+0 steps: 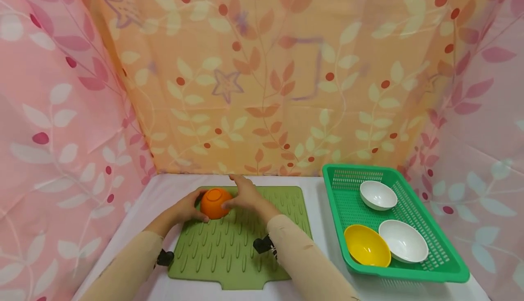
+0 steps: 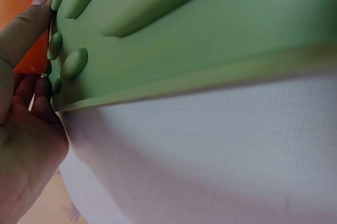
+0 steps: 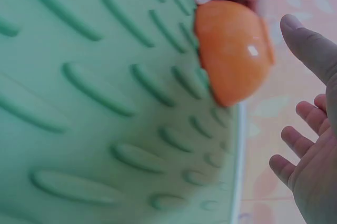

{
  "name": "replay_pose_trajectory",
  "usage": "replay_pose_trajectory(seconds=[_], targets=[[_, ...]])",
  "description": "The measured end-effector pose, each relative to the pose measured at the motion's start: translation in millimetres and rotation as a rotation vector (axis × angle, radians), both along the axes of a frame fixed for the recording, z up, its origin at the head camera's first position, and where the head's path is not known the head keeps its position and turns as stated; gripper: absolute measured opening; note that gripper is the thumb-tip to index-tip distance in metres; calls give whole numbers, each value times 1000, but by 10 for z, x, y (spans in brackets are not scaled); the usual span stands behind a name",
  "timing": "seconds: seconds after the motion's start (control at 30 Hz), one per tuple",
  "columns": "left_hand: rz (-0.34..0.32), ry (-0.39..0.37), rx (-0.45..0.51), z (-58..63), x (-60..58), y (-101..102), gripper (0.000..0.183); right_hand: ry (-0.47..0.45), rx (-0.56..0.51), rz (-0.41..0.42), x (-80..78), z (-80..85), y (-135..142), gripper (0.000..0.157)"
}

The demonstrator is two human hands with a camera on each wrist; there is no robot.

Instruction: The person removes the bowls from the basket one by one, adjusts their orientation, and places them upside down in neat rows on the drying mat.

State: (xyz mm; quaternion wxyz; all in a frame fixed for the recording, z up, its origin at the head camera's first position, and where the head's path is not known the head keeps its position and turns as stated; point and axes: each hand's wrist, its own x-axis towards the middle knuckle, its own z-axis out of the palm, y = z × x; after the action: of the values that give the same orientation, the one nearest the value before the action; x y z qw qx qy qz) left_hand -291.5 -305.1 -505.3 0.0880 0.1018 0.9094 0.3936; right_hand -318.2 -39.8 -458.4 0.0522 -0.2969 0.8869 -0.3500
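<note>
An orange bowl (image 1: pixel 215 204) lies upside down near the back left of a green ridged mat (image 1: pixel 241 246). My left hand (image 1: pixel 189 208) grips the bowl's left side, thumb toward the front and fingers round behind it. In the left wrist view, the left thumb (image 2: pixel 26 27) lies against the orange wall, low by the mat. On the bowl's other side is my right hand (image 1: pixel 247 195), fingers spread. The right wrist view shows a gap between that right hand (image 3: pixel 310 129) and the orange bowl (image 3: pixel 231 50).
A green plastic basket (image 1: pixel 336 214) stands on the right of the white-covered table (image 1: pixel 319 196). Inside are a yellow bowl (image 1: pixel 367 246), a white bowl (image 1: pixel 403 242) and another white bowl (image 1: pixel 378 195). Patterned cloth (image 1: pixel 266 87) hangs behind and at both sides.
</note>
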Motion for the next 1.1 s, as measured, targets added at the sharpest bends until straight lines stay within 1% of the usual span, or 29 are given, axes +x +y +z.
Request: replay_pose_trajectory(seconds=[0.07,0.13,0.33,0.6,0.7,0.83,1.1], targets=[[2,-5,2,-5,8,2,102,22,12,-2,0,96,25,101],[1,6,-5,-9,6,0,102,35,17,-5,-6,187,57,101],[-5,26,-25,-12,-6,2,101,47,24,-5,-31,394,181,104],[0,15,-22,3,12,26,101,90,24,26,-20,686,373,109],[5,-5,-8,10,11,35,103,118,38,34,-14,794,455,107],[6,-12,-1,-2,5,22,104,163,36,34,-21,923,582,104],[-6,17,-2,-48,-15,4,104,129,25,-11,5,1106,935,103]])
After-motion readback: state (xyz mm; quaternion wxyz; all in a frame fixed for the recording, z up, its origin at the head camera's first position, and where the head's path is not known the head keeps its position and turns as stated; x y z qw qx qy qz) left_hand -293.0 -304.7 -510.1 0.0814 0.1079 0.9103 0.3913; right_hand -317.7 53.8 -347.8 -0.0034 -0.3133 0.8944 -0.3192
